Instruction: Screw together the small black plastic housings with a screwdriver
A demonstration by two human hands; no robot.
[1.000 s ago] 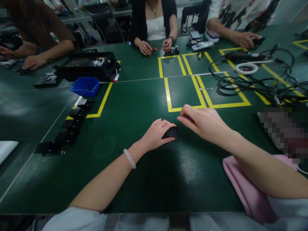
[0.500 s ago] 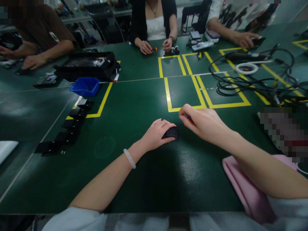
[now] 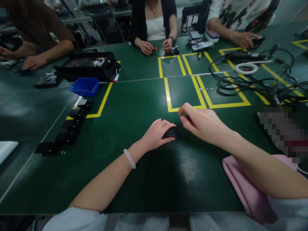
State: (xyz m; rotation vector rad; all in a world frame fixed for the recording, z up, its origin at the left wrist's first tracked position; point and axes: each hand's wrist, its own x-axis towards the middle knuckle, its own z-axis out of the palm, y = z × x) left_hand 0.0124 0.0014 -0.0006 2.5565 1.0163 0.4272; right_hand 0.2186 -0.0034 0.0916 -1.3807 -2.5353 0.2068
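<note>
Clasping the black part [image 3: 172,132] in your left hand [image 3: 157,134], pinching the thin shaft [image 3: 179,125] in your right hand [image 3: 203,123], you're risking slips if tilting it.

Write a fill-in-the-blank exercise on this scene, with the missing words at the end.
A thin dark shaft runs from the right grip toward a small part coloured ____.
The wrist with a pale bracelet is the camera wearer's ____ one.
The open bin nearest the row of black blocks is coloured ____.
Tape outlines on the table are ____.
Missing words: black; left; blue; yellow.
</note>
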